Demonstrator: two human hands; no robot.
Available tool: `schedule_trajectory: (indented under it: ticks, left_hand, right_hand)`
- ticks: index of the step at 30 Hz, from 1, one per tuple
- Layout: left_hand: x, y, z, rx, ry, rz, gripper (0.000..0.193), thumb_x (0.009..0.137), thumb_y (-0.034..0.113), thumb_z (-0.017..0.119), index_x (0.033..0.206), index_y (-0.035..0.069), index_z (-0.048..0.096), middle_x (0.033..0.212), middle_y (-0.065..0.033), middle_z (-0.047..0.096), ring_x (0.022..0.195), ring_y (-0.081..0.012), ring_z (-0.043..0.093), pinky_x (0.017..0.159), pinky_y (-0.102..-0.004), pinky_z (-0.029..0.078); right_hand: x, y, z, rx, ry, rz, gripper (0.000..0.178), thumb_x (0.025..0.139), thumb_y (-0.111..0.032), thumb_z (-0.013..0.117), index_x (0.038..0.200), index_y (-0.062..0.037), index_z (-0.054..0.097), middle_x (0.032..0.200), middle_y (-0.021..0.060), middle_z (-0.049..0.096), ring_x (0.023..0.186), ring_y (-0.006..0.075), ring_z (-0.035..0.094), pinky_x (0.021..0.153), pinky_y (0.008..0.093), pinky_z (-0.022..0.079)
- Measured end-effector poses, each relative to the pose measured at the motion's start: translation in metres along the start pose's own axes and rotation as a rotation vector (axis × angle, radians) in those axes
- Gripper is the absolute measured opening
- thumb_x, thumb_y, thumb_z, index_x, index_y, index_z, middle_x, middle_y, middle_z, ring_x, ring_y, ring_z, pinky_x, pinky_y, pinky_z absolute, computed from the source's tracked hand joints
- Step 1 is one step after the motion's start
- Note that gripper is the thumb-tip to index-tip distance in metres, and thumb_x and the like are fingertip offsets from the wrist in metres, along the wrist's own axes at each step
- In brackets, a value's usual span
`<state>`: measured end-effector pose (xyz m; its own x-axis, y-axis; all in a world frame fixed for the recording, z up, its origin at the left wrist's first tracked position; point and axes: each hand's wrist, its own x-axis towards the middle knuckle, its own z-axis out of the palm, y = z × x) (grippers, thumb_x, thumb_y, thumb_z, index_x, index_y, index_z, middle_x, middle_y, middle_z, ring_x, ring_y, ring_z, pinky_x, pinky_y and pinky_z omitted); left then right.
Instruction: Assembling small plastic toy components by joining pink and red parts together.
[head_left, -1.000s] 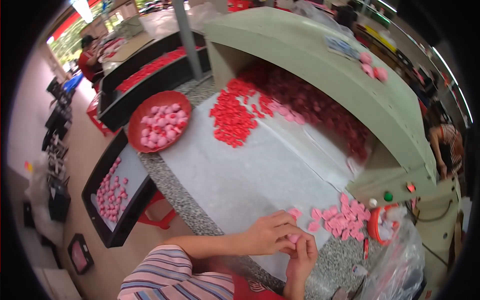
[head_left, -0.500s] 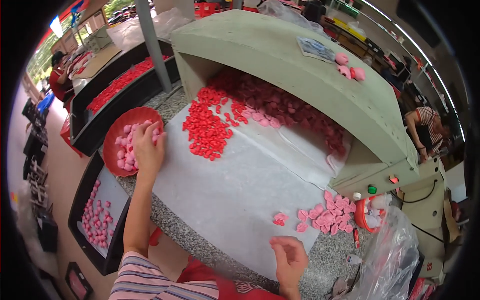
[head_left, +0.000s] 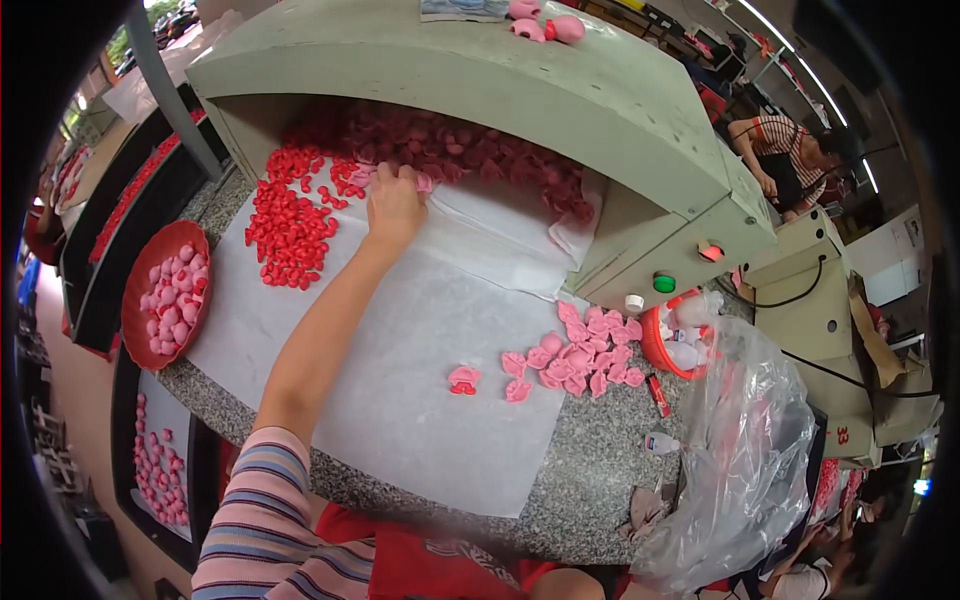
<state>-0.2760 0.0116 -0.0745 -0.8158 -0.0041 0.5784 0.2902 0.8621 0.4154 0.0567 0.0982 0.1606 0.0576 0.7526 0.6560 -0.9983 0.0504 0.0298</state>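
Far to the left of the hand, a long black tray (head_left: 110, 275) holds a strip of red pieces. Nearer, left of and below it, are a second black tray (head_left: 205, 470) dotted with small pink balls and a red bowl (head_left: 134, 300) of larger pink ones. Just left of the hand, small red pieces (head_left: 290, 235) spread over a white sheet (head_left: 400, 440). The left hand (head_left: 396, 205) reaches to the mouth of a pale green hood (head_left: 470, 70), among soft pink pieces (head_left: 425, 183) showing on both sides of its bent fingers; whether these are closed on one I cannot tell (the knuckles hide the tips). Below and right of the hand lies a pink-and-red piece (head_left: 463, 380), then a heap of folded pieces (head_left: 590, 355), an orange-red basket (head_left: 655, 345) and a clear plastic bag (head_left: 750, 430).
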Motion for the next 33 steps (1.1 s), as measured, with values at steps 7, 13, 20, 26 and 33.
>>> schedule_trajectory:
  ticks: [7,13,20,26,33]
  left_hand:
    - [-0.054,0.059,-0.053,-0.282,-0.278,0.136,0.023,0.070,0.010,0.066,0.092,0.004,0.059,0.088,-0.0123,0.055,0.074,-0.0269,0.056,0.067,-0.0352,0.047]
    - [-0.143,0.090,-0.103,-0.428,-0.772,0.059,0.021,0.074,0.011,0.066,0.093,0.002,0.061,0.082,-0.0112,0.057,0.064,-0.0186,0.059,0.060,-0.0290,0.047]
    - [-0.160,0.086,-0.100,-0.854,-0.781,-0.341,0.012,0.077,0.002,0.062,0.088,-0.003,0.061,0.083,-0.0098,0.061,0.070,-0.0153,0.060,0.058,-0.0246,0.047]
    - [-0.164,0.119,-0.121,-1.611,-0.833,-0.848,0.006,0.084,0.007,0.052,0.084,0.001,0.055,0.091,-0.0141,0.063,0.087,-0.0248,0.062,0.069,-0.0299,0.053]
    - [-0.172,0.158,-0.136,-1.763,-1.161,-1.155,0.031,0.086,0.010,0.050,0.112,-0.005,0.049,0.111,-0.0220,0.054,0.104,-0.0320,0.054,0.089,-0.0358,0.046]
  right_hand:
    - [-0.006,-0.012,-0.072,0.502,-0.079,-0.458,0.004,0.081,-0.010,0.048,0.077,-0.0107,0.046,0.069,-0.0049,0.044,0.065,0.0083,0.044,0.052,0.0191,0.034]
    - [0.003,-0.011,-0.075,0.169,-0.145,-0.477,0.006,0.079,-0.008,0.050,0.074,-0.0083,0.046,0.063,-0.0044,0.042,0.058,0.0094,0.043,0.050,0.0189,0.034]
    - [0.012,-0.028,-0.091,-0.021,-0.235,-0.517,0.008,0.077,-0.005,0.053,0.071,-0.0068,0.048,0.056,-0.0037,0.042,0.047,0.0113,0.043,0.046,0.0195,0.035]
    - [0.007,-0.057,-0.226,-1.415,-0.351,0.160,0.041,0.063,0.008,0.065,0.099,-0.0046,0.049,0.100,0.0091,0.043,0.091,0.0215,0.050,0.070,0.0313,0.046]
    - [0.020,-0.035,-0.325,-1.942,-0.074,0.727,0.049,0.064,-0.009,0.075,0.106,0.0034,0.052,0.093,0.0078,0.057,0.081,0.0163,0.054,0.075,0.0279,0.044]
